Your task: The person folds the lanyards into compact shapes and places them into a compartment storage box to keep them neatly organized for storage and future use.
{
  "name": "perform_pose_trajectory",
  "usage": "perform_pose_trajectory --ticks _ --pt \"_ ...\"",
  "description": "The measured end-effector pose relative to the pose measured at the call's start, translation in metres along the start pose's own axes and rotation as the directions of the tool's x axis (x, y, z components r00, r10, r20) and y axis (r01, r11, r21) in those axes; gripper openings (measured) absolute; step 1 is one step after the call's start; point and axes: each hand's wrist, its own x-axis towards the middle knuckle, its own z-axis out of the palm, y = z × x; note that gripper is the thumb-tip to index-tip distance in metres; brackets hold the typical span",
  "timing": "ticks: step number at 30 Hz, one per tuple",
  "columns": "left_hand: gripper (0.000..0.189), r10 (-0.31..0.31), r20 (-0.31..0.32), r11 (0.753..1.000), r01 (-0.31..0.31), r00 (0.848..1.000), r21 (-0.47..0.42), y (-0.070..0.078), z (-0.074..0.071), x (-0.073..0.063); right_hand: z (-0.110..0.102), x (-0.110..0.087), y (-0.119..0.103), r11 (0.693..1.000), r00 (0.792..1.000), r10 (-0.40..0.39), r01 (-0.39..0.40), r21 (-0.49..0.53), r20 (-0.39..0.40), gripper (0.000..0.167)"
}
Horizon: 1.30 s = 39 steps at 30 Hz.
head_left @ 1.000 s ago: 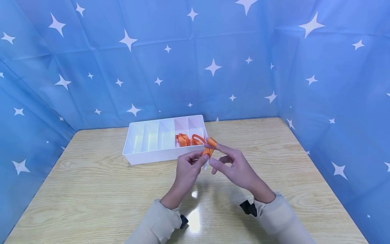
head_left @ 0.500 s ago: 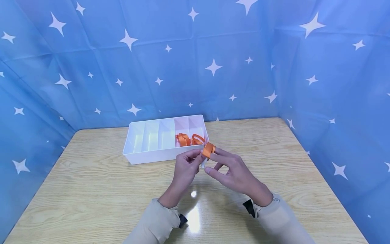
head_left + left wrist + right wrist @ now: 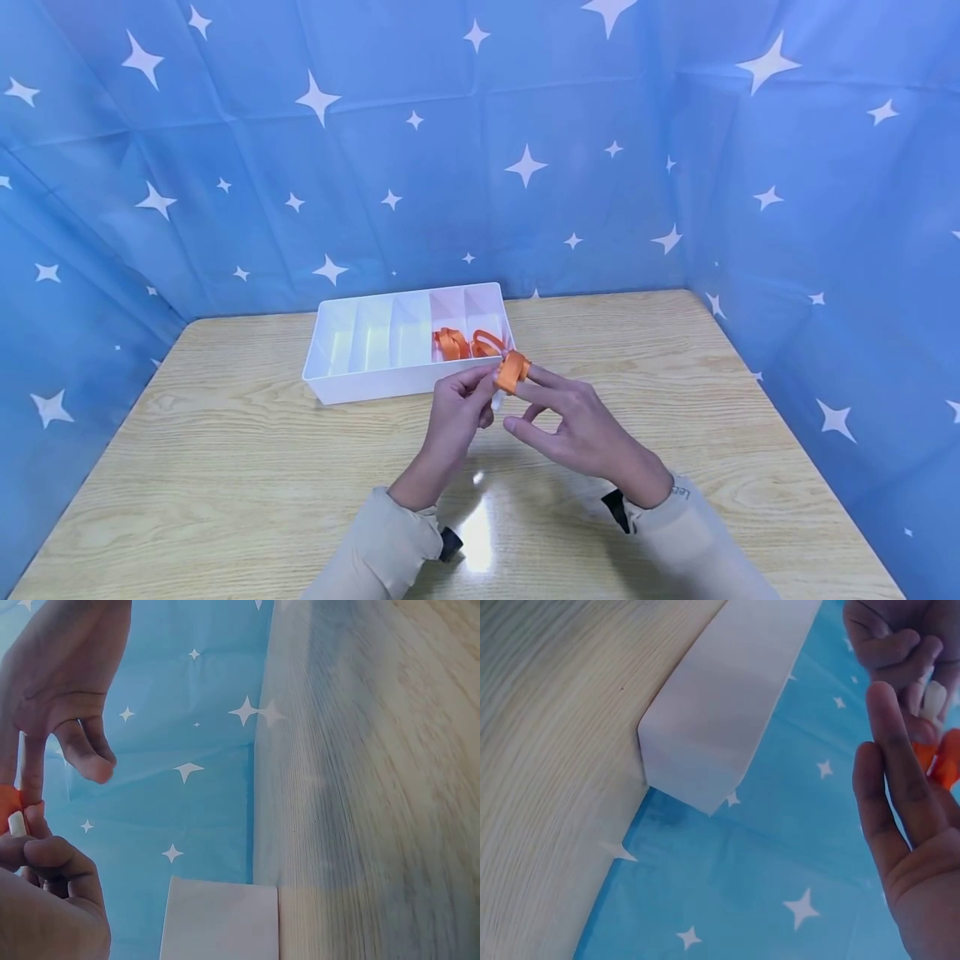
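Note:
In the head view an orange ribbon (image 3: 513,372) loops round the outstretched index and middle fingers of my right hand (image 3: 581,421), near their tips. My left hand (image 3: 459,408) pinches the ribbon beside those fingertips, thumb against curled fingers. A small white stick-like piece (image 3: 933,701) pokes out between the left fingers, right by the orange. The right thumb stands apart from the ribbon, and the ring and little fingers bend below. From the hands a strand runs back to more orange ribbon (image 3: 452,343) in the white divided box (image 3: 382,385).
The box stands towards the back of the wooden table (image 3: 225,467), just beyond the hands, with orange ribbon in its two right compartments. A blue curtain (image 3: 420,167) with white stars hangs behind the table and along its sides.
The right fingers have come down and left, and the orange loop now lies flatter across both fingertips. My left hand keeps its pinch almost in place; the box has not moved.

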Motion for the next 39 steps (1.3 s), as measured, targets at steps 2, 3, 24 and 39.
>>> perform_pose_trajectory --ticks 2,3,24,39 --pt "0.028 -0.014 -0.008 1.000 0.013 1.000 -0.023 0.000 0.001 0.000 0.000 0.000 0.000 1.000 1.000 -0.008 0.008 -0.028 0.002 0.036" --pt "0.028 -0.018 -0.010 0.999 0.018 1.000 -0.032 0.000 0.001 0.000 0.000 0.001 0.001 0.998 1.000 -0.017 0.018 -0.052 0.001 0.035" --pt "0.028 0.034 -0.014 0.998 -0.033 0.999 0.059 0.002 0.003 -0.002 0.004 0.001 0.009 0.889 0.984 -0.177 0.171 -0.425 0.026 0.030" --pt "0.030 0.031 0.084 0.999 -0.033 0.996 0.027 0.000 -0.003 0.000 0.005 -0.002 0.010 0.943 0.992 -0.124 0.127 -0.308 0.027 0.042"
